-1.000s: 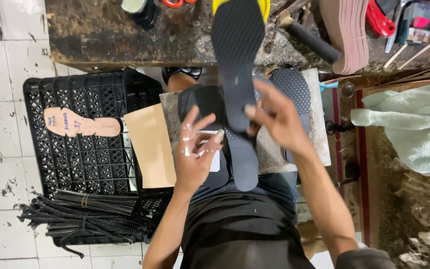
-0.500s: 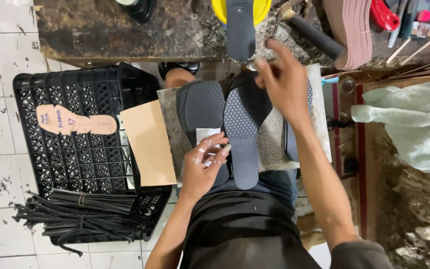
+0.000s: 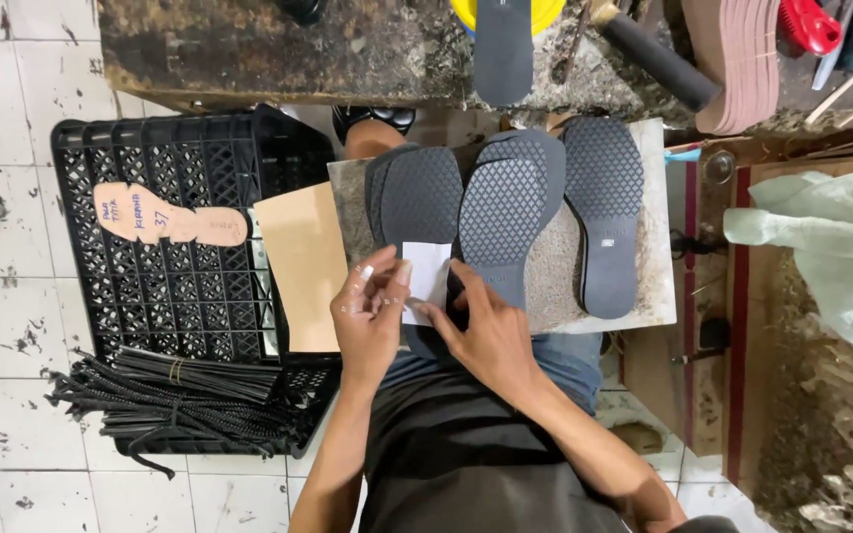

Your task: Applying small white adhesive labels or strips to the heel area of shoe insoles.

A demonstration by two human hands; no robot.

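The left hand (image 3: 367, 321) pinches the left edge of a small white paper slip (image 3: 426, 281) between thumb and fingertips — its grip is closed on the slip. The right hand (image 3: 486, 331) presses its fingers onto the slip's lower right corner; that grip is not closed around anything, the fingers lying flat on the paper. The slip lies on the heel end of a dark rubber sole (image 3: 417, 212), which rests on a stone slab (image 3: 555, 286) across the person's lap. A second sole (image 3: 507, 207) lies just beside the first, partly overlapping it; a third sole (image 3: 604, 207) lies further right, near but apart.

Risks, as judged from this position:
- The slip may skew or crease — it is held at the edges only, and the diamond tread beneath gives an uneven seat.
- The overlapping second sole may shift the first if the right hand nudges it.
- The slab may tilt on the lap under uneven pressure.

A black crate (image 3: 180, 227) with a tan insole pattern (image 3: 165, 215) stands to the left.
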